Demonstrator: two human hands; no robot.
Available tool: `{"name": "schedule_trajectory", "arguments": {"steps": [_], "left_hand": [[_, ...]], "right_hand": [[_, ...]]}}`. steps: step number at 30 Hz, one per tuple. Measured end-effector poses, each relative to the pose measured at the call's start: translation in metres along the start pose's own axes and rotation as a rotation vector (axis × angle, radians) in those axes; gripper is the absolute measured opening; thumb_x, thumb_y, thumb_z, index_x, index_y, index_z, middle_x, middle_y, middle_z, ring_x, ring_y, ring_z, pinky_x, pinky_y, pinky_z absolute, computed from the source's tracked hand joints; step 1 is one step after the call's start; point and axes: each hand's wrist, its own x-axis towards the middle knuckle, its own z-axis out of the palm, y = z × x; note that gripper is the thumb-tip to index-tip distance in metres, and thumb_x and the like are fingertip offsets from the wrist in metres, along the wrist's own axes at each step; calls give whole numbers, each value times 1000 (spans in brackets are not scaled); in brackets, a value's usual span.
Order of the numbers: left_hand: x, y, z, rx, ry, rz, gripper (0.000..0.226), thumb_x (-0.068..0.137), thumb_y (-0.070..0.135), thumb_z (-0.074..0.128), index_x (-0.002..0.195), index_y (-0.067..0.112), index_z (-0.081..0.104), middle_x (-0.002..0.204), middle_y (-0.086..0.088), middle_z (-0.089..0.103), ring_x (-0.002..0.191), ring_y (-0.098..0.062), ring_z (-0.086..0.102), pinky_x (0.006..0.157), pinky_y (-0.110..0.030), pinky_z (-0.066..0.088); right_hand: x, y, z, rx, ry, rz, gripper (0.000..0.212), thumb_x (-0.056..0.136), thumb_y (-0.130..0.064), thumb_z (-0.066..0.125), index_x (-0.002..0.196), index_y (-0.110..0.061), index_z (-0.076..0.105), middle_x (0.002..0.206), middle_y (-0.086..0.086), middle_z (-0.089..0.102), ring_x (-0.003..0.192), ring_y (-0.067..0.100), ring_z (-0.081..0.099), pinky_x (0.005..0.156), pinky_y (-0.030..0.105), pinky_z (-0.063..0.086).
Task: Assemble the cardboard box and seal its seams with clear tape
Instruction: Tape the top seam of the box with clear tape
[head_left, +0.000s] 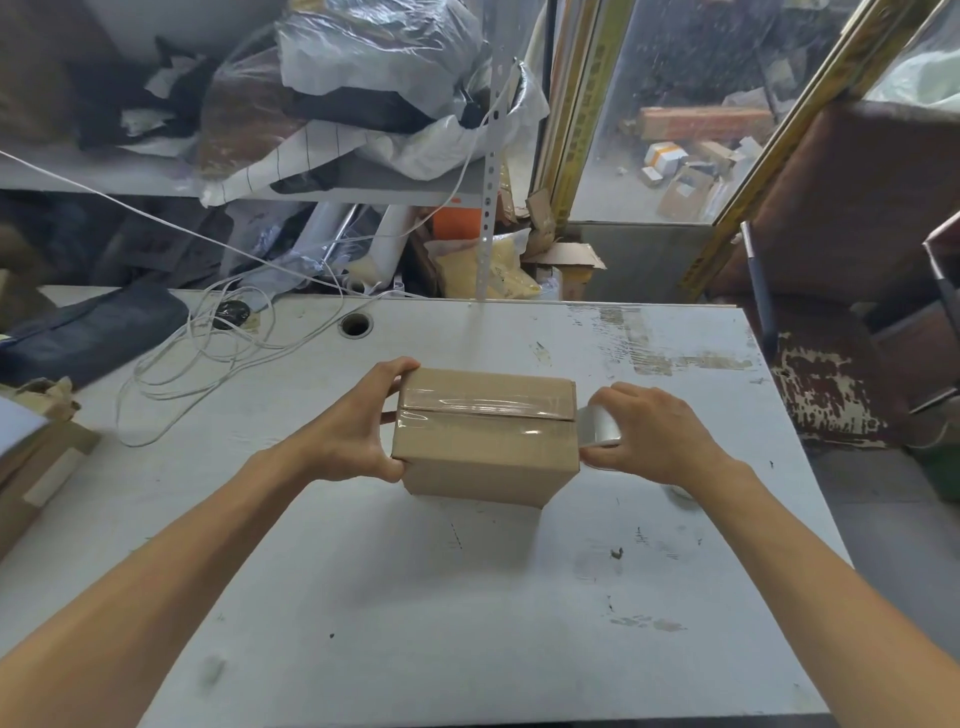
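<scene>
A small brown cardboard box (485, 447) stands closed in the middle of the white table (415, 597). A strip of clear tape (483, 404) runs along its top seam from left to right. My left hand (358, 426) grips the box's left end, thumb at the near corner and fingers over the far top edge. My right hand (654, 436) holds a roll of clear tape (600, 427) against the box's right end. Most of the roll is hidden behind my fingers.
Loose white cable (208, 353) lies coiled at the table's back left, beside a dark bag (88, 332) and a cable hole (356, 325). Flat cardboard (36, 467) lies at the left edge. Cluttered shelves stand behind the table, and a brown cabinet (857, 218) stands to the right.
</scene>
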Motion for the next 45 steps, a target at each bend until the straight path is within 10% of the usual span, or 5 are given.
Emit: {"name": "schedule_trajectory", "arguments": {"steps": [14,18,24,30,45], "left_hand": [[-7,-1,1,-58,-39,-108,110,67,24,85,150,46,16,143,14,29,131,-6,42,101,-20,45],[-6,17,11,-392,88,-214,69,78,62,60,141,45,37,135,8,49,119,-10,58,100,-33,47],[14,24,43,-52,386,-271,30,104,39,43,131,31,33,112,-3,55,91,-19,56,71,-30,40],[12,9,42,-605,245,-249,43,102,45,47,140,55,29,146,-4,39,114,-24,57,96,-43,48],[27,46,38,971,60,-75,97,81,67,-10,156,5,-5,165,-10,-18,150,-23,-23,123,-44,-9]], "right_hand": [[2,-14,-8,91,-135,132,94,60,-95,24,117,-30,61,95,-11,55,89,12,52,88,37,37],[3,-14,-8,95,-149,134,89,65,-94,34,121,-30,61,96,-11,55,90,12,50,88,36,35],[5,-14,-6,99,-141,132,86,68,-90,35,124,-30,60,97,-11,56,90,12,50,88,36,35],[5,-15,-7,104,-151,139,90,66,-91,32,125,-30,59,98,-11,55,90,11,49,90,37,35],[6,-14,-6,92,-187,121,97,61,-97,25,125,-32,58,99,-11,55,94,12,50,89,35,31]]}}
